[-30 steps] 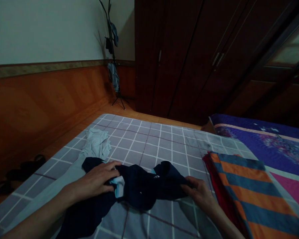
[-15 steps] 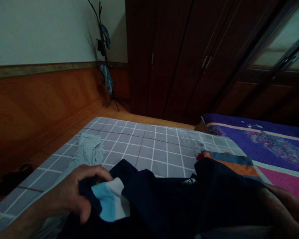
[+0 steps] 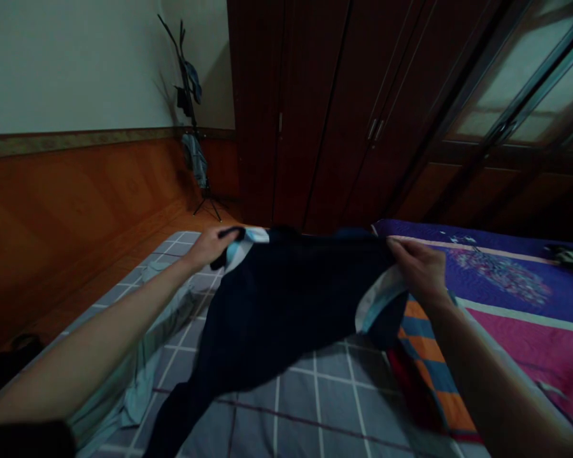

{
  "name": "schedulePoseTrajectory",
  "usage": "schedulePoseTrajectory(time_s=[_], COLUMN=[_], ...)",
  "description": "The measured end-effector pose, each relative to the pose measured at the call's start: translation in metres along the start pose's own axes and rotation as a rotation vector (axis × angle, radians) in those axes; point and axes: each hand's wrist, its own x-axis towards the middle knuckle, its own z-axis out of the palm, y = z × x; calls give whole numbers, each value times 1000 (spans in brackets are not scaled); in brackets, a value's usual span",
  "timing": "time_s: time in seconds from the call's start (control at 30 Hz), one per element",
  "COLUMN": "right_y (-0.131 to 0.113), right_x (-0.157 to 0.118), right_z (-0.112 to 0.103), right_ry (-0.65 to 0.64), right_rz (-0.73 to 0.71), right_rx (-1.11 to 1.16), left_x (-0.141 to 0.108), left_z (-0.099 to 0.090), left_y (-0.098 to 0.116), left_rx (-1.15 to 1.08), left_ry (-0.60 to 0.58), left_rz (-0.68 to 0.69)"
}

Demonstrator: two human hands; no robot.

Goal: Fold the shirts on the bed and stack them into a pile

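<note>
A dark navy shirt [image 3: 286, 299] with light blue and white sleeve bands is stretched out in the air over the grey checked bedsheet [image 3: 310, 407]. My left hand [image 3: 214, 247] pinches it at the left, beside one sleeve band. At the right upper edge, my right hand [image 3: 423, 264] is closed on the cloth, with the other banded sleeve hanging below it. The shirt's lower part trails down toward the near left. Both arms reach forward.
Left on the bed lies a crumpled pale garment [image 3: 146, 362]. An orange and blue striped cloth [image 3: 427, 337] rests at the right, by the purple and pink bedding [image 3: 506, 280]. Beyond stand a dark wardrobe [image 3: 315, 114] and a coat stand [image 3: 187, 95].
Both hands have moved forward and up with the shirt, away from my body. The bunched cloth is now spread between them, and more of the bed shows beneath.
</note>
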Motion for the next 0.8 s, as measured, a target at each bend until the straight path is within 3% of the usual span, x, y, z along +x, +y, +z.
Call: schedulePoseTrajectory(time_s=[0.1, 0.17, 0.23, 0.33, 0.4, 0.43, 0.53, 0.63, 0.7, 0.8], right_y=[-53, -84, -99, -80, -47, -29, 19, 43, 46, 36], right_x=[42, 48, 34, -14, -56, -77, -139, -187, -205, -212], right_z=[-10, -26, -42, -55, -57, -55, -42, -30, -27, -36], right_ry=[225, 348, 441, 485, 296, 176, -248, -436, -509, -555], right_rz=[-140, -296, -443, -526, -653, -731, -836, -799, -722, -678], right_rx=[9, -46, -114, -280, -509, -524, -320, -199, -193, -154], left_x=[44, 56, 54, 28, 0, -16, -68, -119, -144, -162], left_z=[-26, -49, -67, -78, -73, -67, -41, -14, -4, -5], left_y=[48, 76, 91, 80, 49, 29, -41, -97, -114, -112], left_rx=[-1, -25, -30, -17, -27, -28, -34, -86, -91, -80], left_ry=[228, 392, 496, 506, 421, 281, -128, -437, -573, -660], left_rz=[97, 249, 355, 340, 253, 199, 195, 39, -10, -9])
